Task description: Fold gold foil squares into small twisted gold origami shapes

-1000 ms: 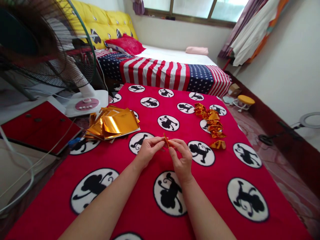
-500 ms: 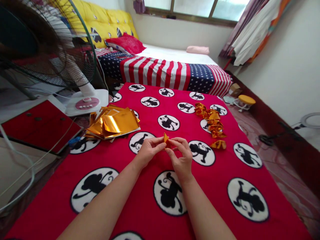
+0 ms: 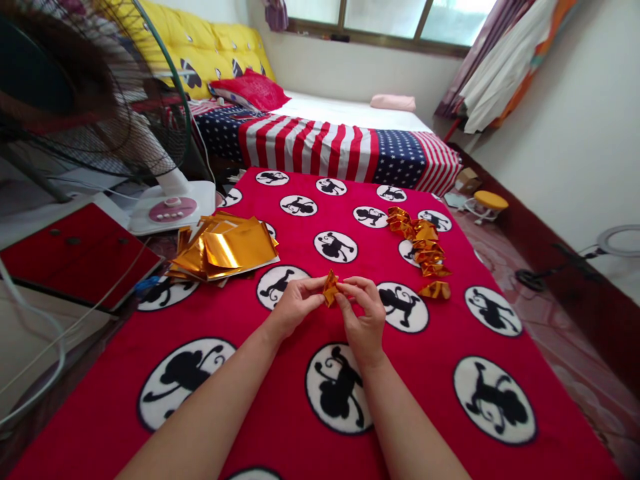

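Observation:
Between my two hands is a small folded piece of gold foil paper (image 3: 330, 289), held just above the red cloth. My left hand (image 3: 296, 303) pinches its left side with thumb and fingers. On the other side, my right hand (image 3: 364, 313) grips it between thumb and fingertips. Several folded gold paper pieces (image 3: 427, 248) stand in a curved row to the right, with one (image 3: 436, 290) a little apart at the near end. A loose stack of flat gold foil sheets (image 3: 230, 248) lies to the left of my hands.
The red cloth (image 3: 280, 393) with monkey prints covers the surface under my hands. An electric fan (image 3: 173, 207) stands at the left, beside a red-topped box (image 3: 75, 247). Beyond is a bed (image 3: 320, 143); a yellow stool (image 3: 491, 200) is on the floor at right.
The folded gold paper has turned and spread between my fingers, so more of its face shows. My hands stay in nearly the same place; the view has shifted slightly.

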`<state>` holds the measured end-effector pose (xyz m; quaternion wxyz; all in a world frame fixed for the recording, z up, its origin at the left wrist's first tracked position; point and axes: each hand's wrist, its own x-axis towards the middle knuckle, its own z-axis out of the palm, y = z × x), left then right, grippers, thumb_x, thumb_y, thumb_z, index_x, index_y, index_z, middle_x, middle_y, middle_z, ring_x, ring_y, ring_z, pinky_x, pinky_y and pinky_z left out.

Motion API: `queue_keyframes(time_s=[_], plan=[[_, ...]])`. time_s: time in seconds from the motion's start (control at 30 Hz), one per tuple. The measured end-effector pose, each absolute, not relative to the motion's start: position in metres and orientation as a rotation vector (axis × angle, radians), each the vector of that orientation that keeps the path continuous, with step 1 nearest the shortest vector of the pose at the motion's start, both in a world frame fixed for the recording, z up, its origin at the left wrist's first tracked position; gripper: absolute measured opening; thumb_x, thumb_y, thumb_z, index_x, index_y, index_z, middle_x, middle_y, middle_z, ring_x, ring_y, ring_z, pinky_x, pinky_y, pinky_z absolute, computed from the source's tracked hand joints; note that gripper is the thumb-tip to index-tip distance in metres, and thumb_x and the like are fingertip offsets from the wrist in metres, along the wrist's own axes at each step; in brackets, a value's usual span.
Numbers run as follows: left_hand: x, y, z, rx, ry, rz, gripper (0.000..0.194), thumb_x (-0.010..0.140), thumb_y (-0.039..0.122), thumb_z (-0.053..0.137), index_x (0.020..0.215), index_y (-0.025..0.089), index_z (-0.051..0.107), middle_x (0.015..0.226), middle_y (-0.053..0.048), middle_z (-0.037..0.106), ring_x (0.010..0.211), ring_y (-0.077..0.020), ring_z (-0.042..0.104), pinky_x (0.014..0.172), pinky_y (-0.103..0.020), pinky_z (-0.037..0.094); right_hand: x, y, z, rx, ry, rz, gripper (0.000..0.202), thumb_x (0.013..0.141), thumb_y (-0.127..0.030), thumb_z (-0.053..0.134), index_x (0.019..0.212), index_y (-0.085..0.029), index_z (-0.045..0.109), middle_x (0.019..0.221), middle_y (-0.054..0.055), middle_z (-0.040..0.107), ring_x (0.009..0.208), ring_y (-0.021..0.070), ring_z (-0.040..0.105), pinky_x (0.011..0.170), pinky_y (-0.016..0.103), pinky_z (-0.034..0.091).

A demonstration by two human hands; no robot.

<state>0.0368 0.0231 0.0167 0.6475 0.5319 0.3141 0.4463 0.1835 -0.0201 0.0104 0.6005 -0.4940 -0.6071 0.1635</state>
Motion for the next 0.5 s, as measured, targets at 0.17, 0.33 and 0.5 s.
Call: queue_keyframes(time_s=[0.17, 0.33, 0.5], plan=[[0.0353, 0.0237, 0.0165, 1.245, 0.746, 1.022, 0.043, 0.071, 0.011, 0.061, 0.111, 0.015, 0.073, 0.107, -0.007, 0.075, 0.106, -0.0257, 0.066, 0.094, -0.033, 0.050, 0.1833, -0.0206, 0.0114, -1.151, -1.403, 0.391, 0.016, 0.088, -0.017, 0.061, 0.099, -0.024, 0.071, 0.101, 0.006, 0.060, 0.094, 0.0188, 0.061, 0.073, 0.031, 0.055], [0.0375, 0.0228, 0.0181, 1.208, 0.753, 1.037, 0.037, 0.075, 0.018, 0.065, 0.111, 0.015, 0.073, 0.103, -0.008, 0.076, 0.096, -0.0235, 0.069, 0.087, -0.030, 0.052, 0.1810, -0.0226, 0.0140, -1.150, -1.506, 0.390, 0.030, 0.081, -0.022, 0.071, 0.111, -0.024, 0.066, 0.108, 0.008, 0.059, 0.101, 0.0206, 0.060, 0.080, 0.033, 0.055], [0.0405, 0.0236, 0.0176, 1.165, 0.838, 1.113, 0.029, 0.074, 0.031, 0.073, 0.095, 0.011, 0.077, 0.085, -0.008, 0.076, 0.072, -0.0165, 0.068, 0.066, -0.023, 0.053, 0.1770, -0.0237, 0.0123, -1.140, -1.546, 0.393, 0.031, 0.083, -0.020, 0.067, 0.114, -0.022, 0.063, 0.109, 0.008, 0.062, 0.101, 0.0207, 0.061, 0.087, 0.035, 0.053]])
